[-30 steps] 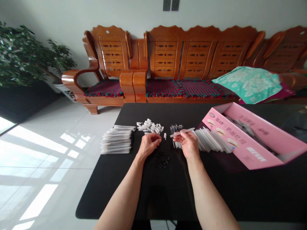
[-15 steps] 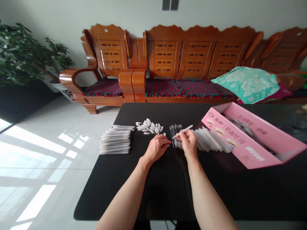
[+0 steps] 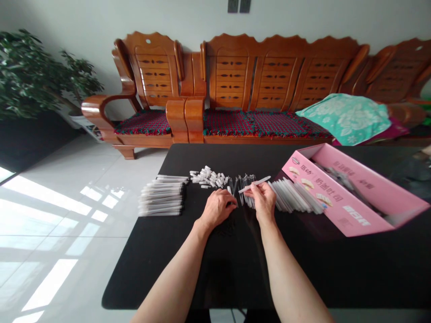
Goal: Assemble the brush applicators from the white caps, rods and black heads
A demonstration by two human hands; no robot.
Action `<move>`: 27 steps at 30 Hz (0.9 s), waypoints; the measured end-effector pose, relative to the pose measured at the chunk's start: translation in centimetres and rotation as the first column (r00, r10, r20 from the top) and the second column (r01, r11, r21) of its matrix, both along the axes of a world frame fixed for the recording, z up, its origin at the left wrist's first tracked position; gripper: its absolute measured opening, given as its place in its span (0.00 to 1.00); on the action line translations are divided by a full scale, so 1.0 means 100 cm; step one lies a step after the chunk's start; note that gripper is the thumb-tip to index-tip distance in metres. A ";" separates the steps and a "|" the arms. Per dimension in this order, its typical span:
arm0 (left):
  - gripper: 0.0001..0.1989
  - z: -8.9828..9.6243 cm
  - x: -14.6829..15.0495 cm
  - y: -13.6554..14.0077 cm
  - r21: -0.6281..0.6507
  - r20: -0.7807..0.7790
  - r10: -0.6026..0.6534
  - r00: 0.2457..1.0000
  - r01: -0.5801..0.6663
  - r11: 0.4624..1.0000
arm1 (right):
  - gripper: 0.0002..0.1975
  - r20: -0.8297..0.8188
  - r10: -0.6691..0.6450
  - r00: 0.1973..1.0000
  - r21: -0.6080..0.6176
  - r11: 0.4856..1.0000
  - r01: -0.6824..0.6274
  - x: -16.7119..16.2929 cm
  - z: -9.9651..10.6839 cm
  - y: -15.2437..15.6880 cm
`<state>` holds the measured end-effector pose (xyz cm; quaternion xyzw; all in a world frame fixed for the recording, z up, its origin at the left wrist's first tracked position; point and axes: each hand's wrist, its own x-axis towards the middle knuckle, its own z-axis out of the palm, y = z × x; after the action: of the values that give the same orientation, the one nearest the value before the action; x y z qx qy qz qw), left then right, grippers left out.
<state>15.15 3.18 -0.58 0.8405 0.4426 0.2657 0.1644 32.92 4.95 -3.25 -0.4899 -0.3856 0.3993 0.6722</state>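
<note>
My right hand (image 3: 264, 198) pinches a translucent white pen barrel (image 3: 254, 184), its length slanting up to the right above the table. Curled near the table's middle, my left hand (image 3: 217, 207) has its fingertips closed at the lower end of a thin dark pen refill (image 3: 236, 192). A white cap (image 3: 229, 189) shows just past its knuckles. Between the hands lies a row of refills (image 3: 248, 180). More empty barrels (image 3: 294, 195) lie right of my right hand. Beyond my left hand is a pile of white caps (image 3: 209, 176). Small black parts (image 3: 226, 227) lie below it, hard to make out.
White pens with dark ends (image 3: 163, 197) are stacked at the table's left edge. A pink open box (image 3: 336, 202) stands on the right, with grey plastic inside. Behind the black table (image 3: 168, 260) runs a wooden sofa (image 3: 232, 80) with a turquoise pillow (image 3: 350, 119).
My left hand has drawn back slightly, and some refills now lie apart to the left of the row. The barrel in my right hand has shifted slightly left and tilts less.
</note>
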 end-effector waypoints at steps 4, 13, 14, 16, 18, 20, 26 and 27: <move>0.07 0.002 0.002 -0.001 0.016 -0.045 0.164 0.985 -0.164 0.986 | 0.16 -0.022 -0.033 0.999 0.006 0.999 0.034 0.003 -0.001 0.001; 0.05 0.001 0.004 -0.002 -0.038 -0.159 0.307 0.939 -0.316 0.948 | 0.14 -0.040 -0.036 0.999 0.006 0.999 0.036 0.001 0.003 -0.001; 0.05 0.002 0.004 -0.001 -0.058 -0.171 0.324 0.930 -0.338 0.939 | 0.14 -0.044 -0.036 0.998 0.012 0.999 0.037 0.001 0.003 -0.001; 0.05 0.005 0.003 -0.001 -0.093 -0.204 0.346 0.916 -0.370 0.924 | 0.13 -0.054 -0.040 0.998 0.023 0.999 0.041 0.001 0.003 -0.002; 0.06 0.007 0.002 0.000 -0.115 -0.235 0.347 0.908 -0.381 0.917 | 0.13 -0.065 -0.045 0.997 0.030 0.998 0.047 0.001 0.003 -0.001; 0.07 0.009 0.002 0.000 -0.126 -0.253 0.332 0.909 -0.371 0.920 | 0.13 -0.077 -0.047 0.996 0.032 0.998 0.050 0.000 0.003 -0.001; 0.07 0.008 -0.005 0.001 -0.149 -0.147 0.344 0.927 -0.364 0.919 | 0.12 -0.170 -0.088 0.981 0.068 0.993 0.101 0.003 0.005 0.001; 0.07 0.007 -0.008 0.002 -0.154 -0.101 0.336 0.937 -0.348 0.925 | 0.12 -0.201 -0.114 0.973 0.084 0.988 0.133 0.005 0.006 0.002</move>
<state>14.40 3.40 0.14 0.7424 0.6091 0.2208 0.1704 33.38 5.12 -2.62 -0.4382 -0.3054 0.3837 0.7533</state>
